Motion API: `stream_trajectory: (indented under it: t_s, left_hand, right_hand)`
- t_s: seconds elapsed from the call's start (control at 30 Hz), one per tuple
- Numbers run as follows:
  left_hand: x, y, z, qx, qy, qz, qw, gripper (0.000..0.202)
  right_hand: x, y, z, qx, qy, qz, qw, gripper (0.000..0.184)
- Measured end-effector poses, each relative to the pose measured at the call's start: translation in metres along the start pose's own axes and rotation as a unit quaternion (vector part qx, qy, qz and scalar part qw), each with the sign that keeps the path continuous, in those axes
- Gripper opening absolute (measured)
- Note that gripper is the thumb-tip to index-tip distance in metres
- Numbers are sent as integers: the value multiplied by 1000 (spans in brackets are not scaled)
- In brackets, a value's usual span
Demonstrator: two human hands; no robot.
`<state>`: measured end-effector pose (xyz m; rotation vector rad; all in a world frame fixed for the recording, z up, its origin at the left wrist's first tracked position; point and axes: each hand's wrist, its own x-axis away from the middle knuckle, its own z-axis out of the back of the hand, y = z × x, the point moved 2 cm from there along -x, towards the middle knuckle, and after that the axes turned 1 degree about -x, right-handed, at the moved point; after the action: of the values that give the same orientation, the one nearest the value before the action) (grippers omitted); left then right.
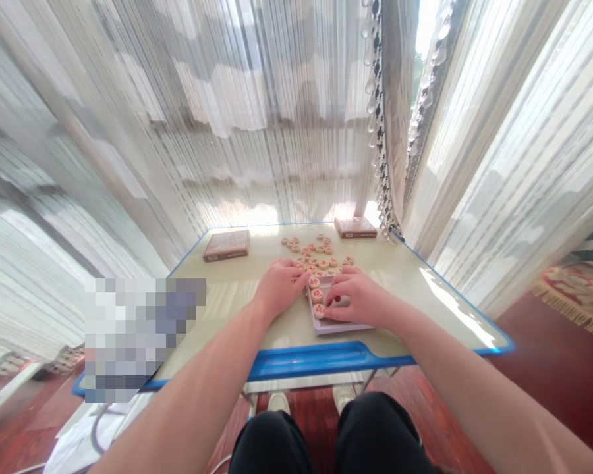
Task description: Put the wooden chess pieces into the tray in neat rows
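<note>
Blue-edged table point(420, 286) wide around pale box point(335, 328), right hand point(358, 297) over it, left hand point(277, 284) beside, fingers point(338, 291) bent, grip unclear

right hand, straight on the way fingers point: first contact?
Most likely the red-marked round pieces lined up along the left side of the open box. The right hand has its fingertips right beside the nearest one, perhaps touching; depth is unclear.

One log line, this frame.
left hand: beside tray; right hand: over tray, by piece row; piece row: in tray, left side; loose pieces: mostly beyond tray; boxes: far on table
</note>
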<state>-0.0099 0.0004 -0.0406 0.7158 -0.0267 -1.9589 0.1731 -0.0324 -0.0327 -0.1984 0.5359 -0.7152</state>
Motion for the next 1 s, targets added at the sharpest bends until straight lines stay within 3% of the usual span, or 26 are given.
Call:
stream_trajectory:
  t_s: [0.23, 1.0]
  left_hand:
    - [0, 1, 1, 6, -2, -4, 1000, 37]
    - [0, 3, 2, 5, -10, -6, 1000, 36]
  right_hand:
    - [-1, -8, 1, -16, -8, 20, 1000, 12]
    - [-2, -3, -3, -25, -6, -3, 1000, 12]
